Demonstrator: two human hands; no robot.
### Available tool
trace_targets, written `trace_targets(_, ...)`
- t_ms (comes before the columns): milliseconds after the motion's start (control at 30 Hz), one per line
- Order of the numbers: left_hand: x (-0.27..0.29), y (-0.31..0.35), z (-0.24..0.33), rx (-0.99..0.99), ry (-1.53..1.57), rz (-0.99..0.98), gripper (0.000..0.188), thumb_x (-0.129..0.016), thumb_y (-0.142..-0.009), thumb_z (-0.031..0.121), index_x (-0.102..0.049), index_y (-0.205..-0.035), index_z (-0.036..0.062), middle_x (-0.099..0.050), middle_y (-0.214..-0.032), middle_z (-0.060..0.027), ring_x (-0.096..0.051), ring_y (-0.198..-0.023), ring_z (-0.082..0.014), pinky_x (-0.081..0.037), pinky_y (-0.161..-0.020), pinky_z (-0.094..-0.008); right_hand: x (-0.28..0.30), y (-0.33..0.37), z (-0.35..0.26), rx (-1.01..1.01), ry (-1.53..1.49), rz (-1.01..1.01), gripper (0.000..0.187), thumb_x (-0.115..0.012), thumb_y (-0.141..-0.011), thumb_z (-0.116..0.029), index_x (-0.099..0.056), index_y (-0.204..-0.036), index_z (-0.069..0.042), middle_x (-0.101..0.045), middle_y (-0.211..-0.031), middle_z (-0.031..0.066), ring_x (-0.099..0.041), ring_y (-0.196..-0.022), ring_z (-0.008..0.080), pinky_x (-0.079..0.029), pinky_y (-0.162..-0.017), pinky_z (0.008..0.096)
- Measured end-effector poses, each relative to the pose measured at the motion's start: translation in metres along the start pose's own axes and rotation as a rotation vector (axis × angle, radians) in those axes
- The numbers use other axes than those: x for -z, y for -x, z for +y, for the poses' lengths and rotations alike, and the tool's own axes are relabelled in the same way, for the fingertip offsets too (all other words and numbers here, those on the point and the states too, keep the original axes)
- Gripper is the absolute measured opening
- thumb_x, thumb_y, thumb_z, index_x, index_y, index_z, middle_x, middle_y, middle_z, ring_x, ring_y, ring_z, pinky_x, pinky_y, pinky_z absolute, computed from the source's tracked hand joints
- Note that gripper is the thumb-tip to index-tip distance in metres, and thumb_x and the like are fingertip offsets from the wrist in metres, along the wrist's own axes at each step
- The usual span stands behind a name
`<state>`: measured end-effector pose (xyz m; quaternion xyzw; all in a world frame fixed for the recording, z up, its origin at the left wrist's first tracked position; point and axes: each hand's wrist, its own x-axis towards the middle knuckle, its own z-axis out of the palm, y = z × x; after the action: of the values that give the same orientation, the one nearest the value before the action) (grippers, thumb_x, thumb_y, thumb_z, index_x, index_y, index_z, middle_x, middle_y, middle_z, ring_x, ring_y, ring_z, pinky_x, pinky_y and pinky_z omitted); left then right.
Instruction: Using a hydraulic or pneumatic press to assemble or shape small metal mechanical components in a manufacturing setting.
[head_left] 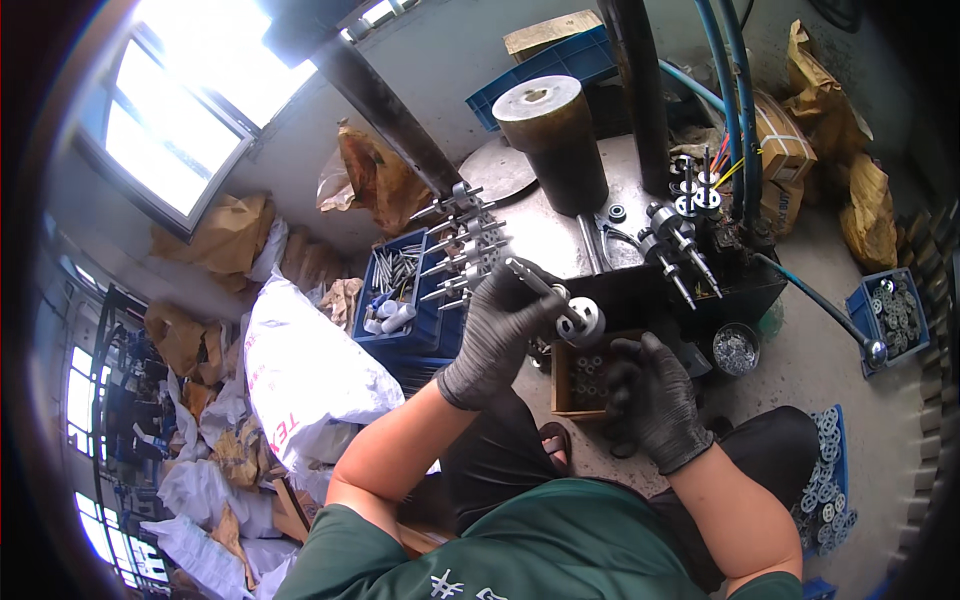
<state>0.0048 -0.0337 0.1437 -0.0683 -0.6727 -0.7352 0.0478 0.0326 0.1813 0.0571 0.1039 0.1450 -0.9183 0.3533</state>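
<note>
Clasping wheeled shaft (580,321) in left hand (495,345), with right hand (660,405) half-curled, grip unclear, near brown box (578,413) of rings (591,376), blue bin (425,325) of rods (400,270)

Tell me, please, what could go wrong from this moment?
1. Only the left hand grips the metal shaft with its round wheel; it might slip, perhaps into the open wooden box close by.
2. A sandalled foot shows near that box, so a dropped part could hurt it.
3. Some shafts with wheels seem to stick out past the metal table; a knock might tip them off.
</note>
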Motion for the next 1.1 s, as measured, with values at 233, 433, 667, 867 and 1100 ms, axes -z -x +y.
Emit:
trace_targets(233,0.125,-0.073,-0.013,0.175,0.136,0.418,0.014,-0.067,-0.099,0.015,-0.062,-0.111,0.0092,-0.061,-0.079,-0.0005,-0.058,-0.06,-0.0098,-0.045,-0.046,-0.021,-0.022,0.019,-0.003,0.041,0.123,0.025,0.036,-0.059,-0.104,-0.04,-0.067,-0.111,-0.006,-0.07,-0.079,0.0118,-0.065,-0.063,0.0206,-0.055,-0.06,0.0315)
trace_targets(433,0.233,-0.145,-0.046,0.305,0.376,0.512,0.016,-0.055,-0.103,0.014,-0.064,-0.11,0.0032,-0.067,-0.084,-0.0058,-0.062,-0.064,-0.0118,-0.051,-0.047,-0.0194,-0.024,0.016,-0.006,0.051,0.078,0.006,0.032,-0.061,-0.103,-0.039,-0.066,-0.11,-0.008,-0.07,-0.08,0.0107,-0.065,-0.061,0.0205,-0.054,-0.06,0.0307)
trace_targets(667,0.243,-0.156,-0.066,0.419,0.573,0.619,0.017,-0.054,-0.102,0.013,-0.064,-0.11,0.0008,-0.07,-0.1,-0.012,-0.072,-0.08,-0.0223,-0.063,-0.058,-0.0232,-0.025,0.013,-0.007,0.035,0.094,0.06,0.029,-0.063,-0.102,-0.036,-0.066,-0.111,-0.008,-0.07,-0.079,0.0098,-0.065,-0.061,0.0207,-0.055,-0.059,0.0318)
trace_targets(867,0.25,-0.123,-0.052,0.484,0.451,0.426,0.021,-0.054,-0.104,0.017,-0.066,-0.111,0.0015,-0.072,-0.096,-0.0085,-0.069,-0.078,-0.0172,-0.059,-0.061,-0.0229,-0.021,0.015,-0.01,0.085,0.198,0.093,0.032,-0.06,-0.103,-0.037,-0.066,-0.113,-0.008,-0.07,-0.082,0.0097,-0.064,-0.062,0.0221,-0.053,-0.058,0.0344)
trace_targets(1100,0.245,-0.019,-0.04,0.168,0.07,0.429,0.016,-0.06,-0.103,0.016,-0.061,-0.117,0.0078,-0.07,-0.095,-0.0105,-0.069,-0.075,-0.019,-0.056,-0.064,-0.0293,-0.029,0.035,-0.023,0.293,0.489,0.017,0.036,-0.059,-0.102,-0.036,-0.066,-0.122,-0.007,-0.07,-0.088,0.0099,-0.065,-0.067,0.0192,-0.054,-0.059,0.0345)
